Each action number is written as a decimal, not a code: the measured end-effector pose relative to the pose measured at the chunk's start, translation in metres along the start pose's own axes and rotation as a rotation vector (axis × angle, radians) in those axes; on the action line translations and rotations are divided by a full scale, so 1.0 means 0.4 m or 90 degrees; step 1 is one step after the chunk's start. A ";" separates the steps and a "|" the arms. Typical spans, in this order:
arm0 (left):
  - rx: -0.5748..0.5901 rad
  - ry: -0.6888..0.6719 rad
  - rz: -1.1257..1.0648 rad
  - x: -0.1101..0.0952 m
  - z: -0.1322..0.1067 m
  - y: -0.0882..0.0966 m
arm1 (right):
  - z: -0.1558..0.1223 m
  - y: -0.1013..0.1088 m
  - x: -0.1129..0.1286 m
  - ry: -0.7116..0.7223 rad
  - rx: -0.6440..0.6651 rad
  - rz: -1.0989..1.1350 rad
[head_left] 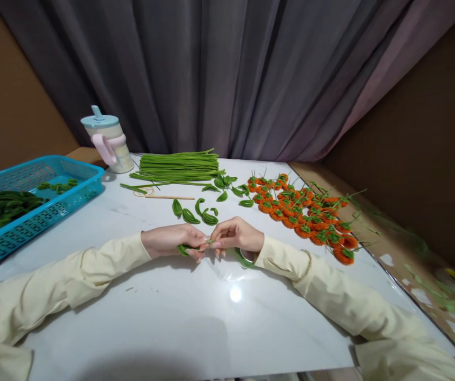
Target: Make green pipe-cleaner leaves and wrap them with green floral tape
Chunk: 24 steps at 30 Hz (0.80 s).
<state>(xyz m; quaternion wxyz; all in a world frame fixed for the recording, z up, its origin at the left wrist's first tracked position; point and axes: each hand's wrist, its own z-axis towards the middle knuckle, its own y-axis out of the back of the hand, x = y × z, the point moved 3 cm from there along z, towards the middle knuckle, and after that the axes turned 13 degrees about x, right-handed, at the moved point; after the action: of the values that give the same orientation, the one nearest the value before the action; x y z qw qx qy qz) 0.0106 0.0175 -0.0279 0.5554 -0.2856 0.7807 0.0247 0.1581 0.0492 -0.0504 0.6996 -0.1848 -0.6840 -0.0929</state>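
Cream sleeves (pixel 104 264), both hands (pixel 174 238) (pixel 243 234) in a pinch on a green leaf (pixel 183 250), basket (pixel 56 207) left, orange flowers (pixel 291 221) right

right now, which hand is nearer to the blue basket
Left. The left hand is to the right of the blue basket, apart from it; the right hand is farther right, beyond the left hand.

Pleated grey-purple curtain (pixel 215 79), glossy white table (pixel 283 333) before it, brown walls (pixel 413 116) at both sides; bright light reflection (pixel 236 293)
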 end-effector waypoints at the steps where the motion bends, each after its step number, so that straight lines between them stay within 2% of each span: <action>1: 0.008 -0.006 -0.014 0.003 0.001 0.000 | 0.000 0.001 -0.001 -0.001 -0.001 -0.001; 5: 0.030 0.013 0.000 0.001 0.000 -0.001 | 0.001 -0.002 -0.002 0.008 0.007 0.005; 12: 0.047 -0.006 0.196 -0.015 0.013 0.007 | 0.000 -0.003 -0.002 0.002 0.030 -0.001; 17: 0.093 -0.063 0.163 0.010 0.029 0.025 | -0.002 -0.003 0.007 0.002 0.065 0.020; 19: 0.088 -0.098 0.158 0.021 0.033 0.031 | -0.004 -0.005 0.010 0.000 0.079 0.047; 24: 0.016 -0.162 0.182 0.035 0.038 0.038 | 0.000 -0.011 0.006 -0.058 0.117 0.048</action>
<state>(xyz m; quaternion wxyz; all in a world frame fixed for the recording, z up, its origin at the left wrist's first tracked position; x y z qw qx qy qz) 0.0135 0.0298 -0.0501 0.6438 -0.1589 0.7373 0.1294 0.1566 0.0452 -0.0475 0.6850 -0.1492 -0.7131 0.0050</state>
